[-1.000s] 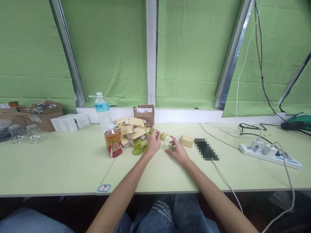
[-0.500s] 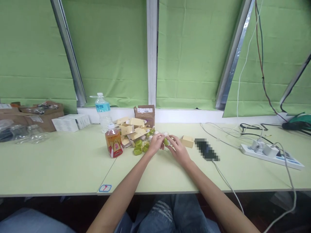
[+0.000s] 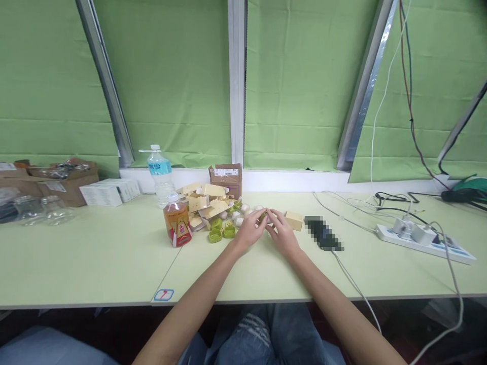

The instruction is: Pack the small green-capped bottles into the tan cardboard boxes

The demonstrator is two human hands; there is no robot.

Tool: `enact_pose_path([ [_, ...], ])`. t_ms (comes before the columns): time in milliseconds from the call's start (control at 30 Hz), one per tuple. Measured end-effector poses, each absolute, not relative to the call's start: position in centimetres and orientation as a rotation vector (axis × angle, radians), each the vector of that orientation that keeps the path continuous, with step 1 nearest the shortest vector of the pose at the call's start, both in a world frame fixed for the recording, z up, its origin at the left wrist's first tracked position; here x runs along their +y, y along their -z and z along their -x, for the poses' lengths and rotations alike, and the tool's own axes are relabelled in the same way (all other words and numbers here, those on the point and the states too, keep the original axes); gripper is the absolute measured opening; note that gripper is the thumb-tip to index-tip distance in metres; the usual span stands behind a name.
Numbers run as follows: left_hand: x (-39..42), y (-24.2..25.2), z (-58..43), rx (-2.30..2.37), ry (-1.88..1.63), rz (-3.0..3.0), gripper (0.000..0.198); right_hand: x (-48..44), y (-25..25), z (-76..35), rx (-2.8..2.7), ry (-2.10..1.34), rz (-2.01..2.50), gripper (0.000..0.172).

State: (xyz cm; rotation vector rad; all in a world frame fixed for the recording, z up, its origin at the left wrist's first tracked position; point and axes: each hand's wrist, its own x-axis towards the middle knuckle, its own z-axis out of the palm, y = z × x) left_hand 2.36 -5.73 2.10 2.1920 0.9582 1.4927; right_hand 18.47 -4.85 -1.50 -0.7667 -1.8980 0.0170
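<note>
My left hand (image 3: 249, 233) and my right hand (image 3: 283, 235) meet above the table, fingertips pinched around a small olive-green piece (image 3: 263, 216). Fingers cover most of that piece, so its full shape is hidden. Just left of my left hand lie open green cup-shaped pieces (image 3: 215, 235), with one more green cup (image 3: 229, 231) beside them. Several white rounded pieces (image 3: 239, 221) rest behind and left of the hands. A small closed cream carton (image 3: 294, 221) stands right behind my right hand.
Opened cream cartons (image 3: 213, 191) are heaped at left, before a brown box (image 3: 226, 177). An orange drink bottle (image 3: 177, 223) and a clear water bottle (image 3: 162, 177) stand beside them. A pixelated dark phone-like object (image 3: 323, 233), cables and a power strip (image 3: 426, 243) lie at right.
My left hand has shifted right, and the fingertips of both hands have come together on the green piece. White rounded pieces beside the left hand now show more.
</note>
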Motion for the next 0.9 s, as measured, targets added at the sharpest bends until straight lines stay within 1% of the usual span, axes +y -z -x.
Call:
enact_pose_path([
  [167,-6.2,-2.4,-2.1,0.987,-1.428,-2.348,0.032,-4.8,1.5,-18.4,-1.906,0.010,0.770,0.049],
  [400,-5.8,-2.2,-2.0,0.980,-1.333,-2.497,0.033,-4.8,1.6,-18.1,-1.884,0.072,0.800,0.045],
  [533,-5.7,-2.1,-2.1,0.977,-1.401,-2.399,0.032,-4.9,1.3,-18.1,-1.886,0.034,0.779,0.042],
  [667,-5.3,-2.0,-2.3,0.972,-1.526,-2.139,0.027,-5.1,1.0,-18.2,-1.868,-0.057,0.739,0.038],
  [733,-5.0,-1.9,-2.4,0.953,-1.517,-1.995,0.030,-5.1,1.0,-18.2,-1.839,-0.104,0.720,0.036],
  [900,-4.3,-1.5,-2.5,0.830,-1.399,-1.697,0.049,-5.3,1.1,-17.9,-1.767,-0.233,0.694,0.036],
])
